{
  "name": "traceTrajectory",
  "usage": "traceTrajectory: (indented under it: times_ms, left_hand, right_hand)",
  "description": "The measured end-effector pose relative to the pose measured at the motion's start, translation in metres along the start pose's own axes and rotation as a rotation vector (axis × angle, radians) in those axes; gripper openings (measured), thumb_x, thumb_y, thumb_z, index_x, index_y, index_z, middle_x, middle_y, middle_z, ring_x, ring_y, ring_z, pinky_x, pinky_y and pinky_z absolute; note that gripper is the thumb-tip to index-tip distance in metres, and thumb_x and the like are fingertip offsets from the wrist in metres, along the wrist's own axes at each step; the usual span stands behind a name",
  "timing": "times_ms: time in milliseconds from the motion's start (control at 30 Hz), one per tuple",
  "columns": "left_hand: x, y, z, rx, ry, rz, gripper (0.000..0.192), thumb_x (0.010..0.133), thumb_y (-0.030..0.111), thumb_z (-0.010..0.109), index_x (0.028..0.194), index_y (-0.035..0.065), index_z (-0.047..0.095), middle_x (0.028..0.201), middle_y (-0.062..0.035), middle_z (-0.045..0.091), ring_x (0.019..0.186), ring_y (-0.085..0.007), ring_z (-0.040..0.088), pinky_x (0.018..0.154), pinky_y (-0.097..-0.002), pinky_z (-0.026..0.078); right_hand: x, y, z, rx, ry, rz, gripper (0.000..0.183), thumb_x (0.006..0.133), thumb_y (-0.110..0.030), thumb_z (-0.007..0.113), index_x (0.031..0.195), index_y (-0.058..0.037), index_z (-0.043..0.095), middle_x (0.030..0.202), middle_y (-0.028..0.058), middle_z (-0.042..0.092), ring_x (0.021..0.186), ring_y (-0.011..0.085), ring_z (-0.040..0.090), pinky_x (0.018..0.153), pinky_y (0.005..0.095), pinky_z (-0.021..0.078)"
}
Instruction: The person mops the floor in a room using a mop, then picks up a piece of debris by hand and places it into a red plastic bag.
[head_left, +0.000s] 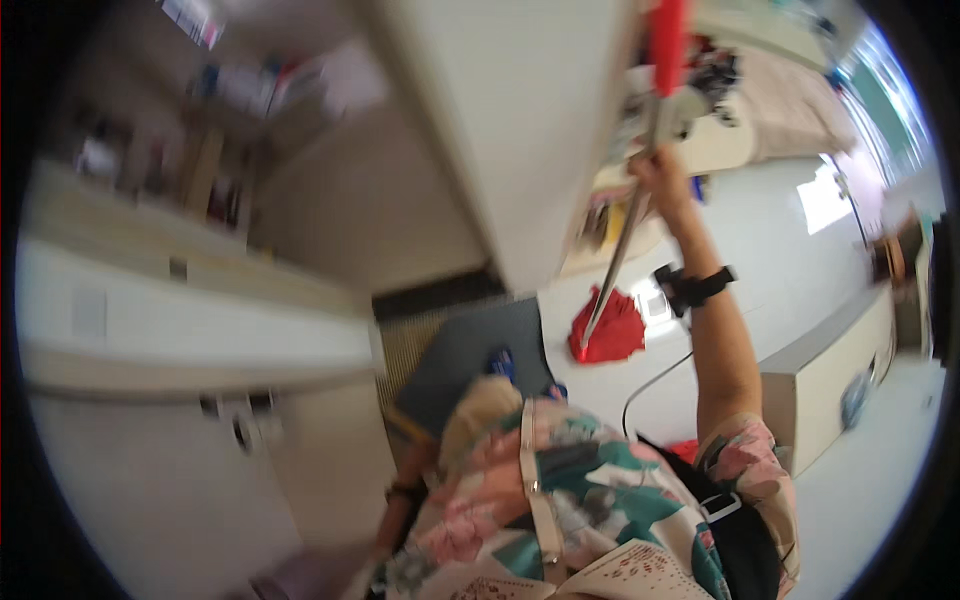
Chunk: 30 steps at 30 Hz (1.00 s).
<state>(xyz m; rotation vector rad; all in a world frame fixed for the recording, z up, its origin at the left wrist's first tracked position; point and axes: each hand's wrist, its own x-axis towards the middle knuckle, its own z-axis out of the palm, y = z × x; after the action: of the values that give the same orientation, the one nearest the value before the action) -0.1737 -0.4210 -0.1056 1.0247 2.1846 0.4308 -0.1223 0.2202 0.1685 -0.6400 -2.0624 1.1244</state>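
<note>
My right hand (661, 178) is closed around the metal pole (619, 251) of a mop, below its red upper grip (667, 49). At the pole's lower end, the red mop head (611, 328) rests spread out on the pale floor. Low beside my body is my left hand (421, 454), blurred and partly hidden by my clothing. A tan strip (407, 424) runs close to its fingers; I cannot tell whether the hand holds it. A black band (697, 289) circles my right wrist.
A grey mat (476, 345) lies under my feet at a doorway, beside a white door or panel (525, 135). A dark cable (645, 386) crosses the floor near the mop. At right stands a low white cabinet (817, 382); a cluttered table (720, 146) is farther off.
</note>
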Motion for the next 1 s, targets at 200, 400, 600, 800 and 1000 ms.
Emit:
traceTrajectory:
  times_ms: [200,400,600,800,1000]
  left_hand:
    - [0.06,0.104,-0.104,-1.011,0.133,-0.456,0.029,0.092,0.028,0.048,0.11,0.0058,0.053,0.103,-0.0011,0.055,0.092,-0.0141,0.051,0.078,-0.0293,0.043]
    - [0.078,0.051,-0.064,-0.284,0.113,0.584,0.034,0.09,0.014,0.039,0.12,0.0044,0.05,0.108,-0.007,0.058,0.102,-0.0236,0.055,0.091,-0.0324,0.041]
    - [0.019,-0.027,-0.137,-0.181,-0.326,0.147,0.048,0.067,0.025,0.068,0.11,0.0043,0.058,0.101,-0.0156,0.062,0.091,-0.0327,0.059,0.08,-0.0388,0.046]
    - [-0.004,0.026,-0.278,-0.492,-0.748,-0.219,0.05,0.056,0.027,0.074,0.098,0.0016,0.062,0.086,-0.0204,0.064,0.09,-0.0348,0.061,0.074,-0.0383,0.047]
    - [0.067,0.056,-0.297,-0.324,-0.439,0.263,0.031,0.085,0.016,0.054,0.113,0.0044,0.052,0.102,-0.0171,0.061,0.096,-0.0297,0.059,0.083,-0.0391,0.047]
  right_hand:
    - [-0.042,0.015,-0.014,0.097,-0.098,0.241,0.053,0.085,-0.031,0.062,0.124,0.0019,0.046,0.099,0.0082,0.055,0.093,0.016,0.051,0.081,0.0273,0.0407]
    - [-0.07,0.025,-0.001,-0.088,-0.008,0.396,0.061,0.084,-0.037,0.061,0.127,0.003,0.043,0.106,0.0122,0.054,0.101,0.0195,0.05,0.088,0.0336,0.04]
    - [-0.081,0.002,-0.005,-0.172,0.117,0.72,0.066,0.08,-0.041,0.062,0.129,-0.0017,0.041,0.109,0.013,0.054,0.102,0.0212,0.051,0.082,0.0365,0.0421]
    - [-0.106,-0.021,0.001,-0.266,0.147,0.992,0.065,0.08,-0.038,0.062,0.129,-0.0008,0.04,0.11,0.017,0.054,0.097,0.0237,0.054,0.077,0.0378,0.0467]
    - [-0.121,-0.01,0.006,-0.386,-0.044,1.101,0.055,0.08,-0.029,0.063,0.126,-0.0041,0.044,0.094,0.0076,0.059,0.079,0.0166,0.058,0.063,0.0316,0.0481]
